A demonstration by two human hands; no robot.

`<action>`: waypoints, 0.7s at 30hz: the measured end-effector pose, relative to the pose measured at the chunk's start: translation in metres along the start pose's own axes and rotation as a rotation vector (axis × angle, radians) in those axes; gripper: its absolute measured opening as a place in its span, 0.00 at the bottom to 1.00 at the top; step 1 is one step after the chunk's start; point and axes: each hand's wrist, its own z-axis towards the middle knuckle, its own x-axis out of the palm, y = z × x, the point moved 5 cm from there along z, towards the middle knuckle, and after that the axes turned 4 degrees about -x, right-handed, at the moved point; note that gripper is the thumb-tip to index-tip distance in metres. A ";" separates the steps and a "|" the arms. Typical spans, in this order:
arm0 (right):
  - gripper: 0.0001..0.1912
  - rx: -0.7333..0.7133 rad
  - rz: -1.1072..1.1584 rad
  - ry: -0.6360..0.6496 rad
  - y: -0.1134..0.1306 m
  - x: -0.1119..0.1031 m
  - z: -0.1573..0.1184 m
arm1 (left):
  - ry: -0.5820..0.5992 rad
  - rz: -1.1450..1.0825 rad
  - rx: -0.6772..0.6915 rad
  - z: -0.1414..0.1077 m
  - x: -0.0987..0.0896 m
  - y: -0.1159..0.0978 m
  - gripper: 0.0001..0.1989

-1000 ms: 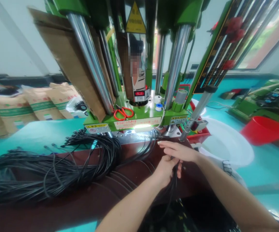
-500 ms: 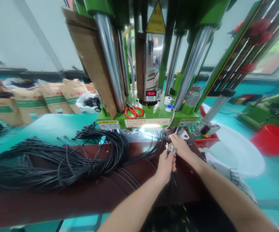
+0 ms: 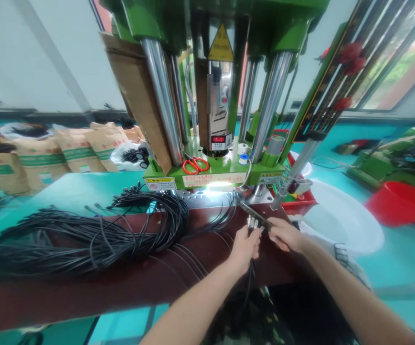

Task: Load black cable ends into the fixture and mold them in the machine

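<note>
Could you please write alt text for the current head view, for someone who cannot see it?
The left hand grips dark cables with silvery ends; the right hand holds a slim dark bar beside them, before a green machine. A black cable pile lies at left; red scissors rest on the machine.
</note>
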 end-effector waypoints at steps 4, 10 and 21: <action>0.21 0.043 0.619 -0.215 -0.017 0.015 -0.034 | 0.014 0.126 -0.033 0.000 0.008 0.005 0.16; 0.26 0.002 0.917 -0.404 -0.017 0.029 -0.050 | 0.042 0.374 -0.023 0.002 0.019 0.015 0.13; 0.29 -0.019 0.693 -0.552 -0.013 0.028 -0.059 | 0.028 0.431 0.042 0.000 0.020 0.014 0.11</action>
